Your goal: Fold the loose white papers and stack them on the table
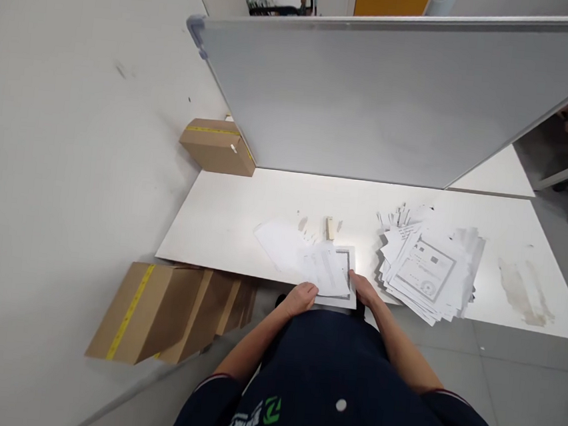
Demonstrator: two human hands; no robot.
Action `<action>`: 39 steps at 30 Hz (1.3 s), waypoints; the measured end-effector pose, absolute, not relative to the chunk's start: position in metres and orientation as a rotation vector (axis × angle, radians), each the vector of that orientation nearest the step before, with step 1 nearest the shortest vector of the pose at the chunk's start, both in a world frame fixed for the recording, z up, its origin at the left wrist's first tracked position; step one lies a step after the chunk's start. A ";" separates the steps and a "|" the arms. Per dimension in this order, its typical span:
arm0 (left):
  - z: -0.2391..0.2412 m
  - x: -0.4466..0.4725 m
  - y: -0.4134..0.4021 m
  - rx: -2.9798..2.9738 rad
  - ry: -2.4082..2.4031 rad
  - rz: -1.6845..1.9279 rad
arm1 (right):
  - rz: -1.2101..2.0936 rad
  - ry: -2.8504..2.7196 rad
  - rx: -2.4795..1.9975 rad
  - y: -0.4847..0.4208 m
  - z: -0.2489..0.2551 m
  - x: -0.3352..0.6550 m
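At the table's front edge, my left hand (302, 298) has its fingers closed on the lower left edge of a printed sheet of paper (327, 269). That sheet lies slanted over a sheet with a dark printed border (348, 258). My right hand (363, 289) is closed on the right edge of the bordered sheet, its fingertips partly hidden. To the left, a blank-looking white sheet (277, 240) lies half under the printed one. A small cream-coloured block (330, 228) rests just behind the papers.
An untidy pile of printed papers (426, 270) overhangs the front edge of the white table (233, 215) on the right. Behind stands a large whiteboard (365, 100). One cardboard box (217, 149) sits at the back left; several taped boxes (153, 314) stand on the floor at left.
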State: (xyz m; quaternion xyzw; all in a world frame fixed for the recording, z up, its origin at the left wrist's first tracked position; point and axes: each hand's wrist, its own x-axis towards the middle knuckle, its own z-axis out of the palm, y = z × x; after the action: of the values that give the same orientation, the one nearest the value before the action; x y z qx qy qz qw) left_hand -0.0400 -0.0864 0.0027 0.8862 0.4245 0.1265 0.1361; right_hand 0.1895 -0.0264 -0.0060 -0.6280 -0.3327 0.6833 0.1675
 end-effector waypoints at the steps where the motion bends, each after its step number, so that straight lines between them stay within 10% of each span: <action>1: 0.000 -0.040 -0.087 2.565 1.176 0.350 | 1.930 -0.965 -1.788 -0.027 -0.005 0.187; 17: 0.011 -0.056 -0.061 0.779 1.451 1.021 | 1.562 -1.442 -1.660 -0.026 0.042 0.171; 29: 0.091 -0.038 -0.017 1.218 1.329 1.268 | 1.404 -1.335 -1.329 0.006 0.058 0.158; 39: 0.055 -0.042 -0.026 1.329 1.416 1.112 | 1.436 -1.290 -1.294 0.009 0.028 0.155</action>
State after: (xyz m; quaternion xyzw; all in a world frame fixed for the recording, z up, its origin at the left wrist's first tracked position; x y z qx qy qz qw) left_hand -0.0423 -0.0260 0.0554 0.5343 0.5693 0.4470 0.4365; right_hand 0.1546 0.0086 0.0285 -0.5109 -0.5094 0.5670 0.3974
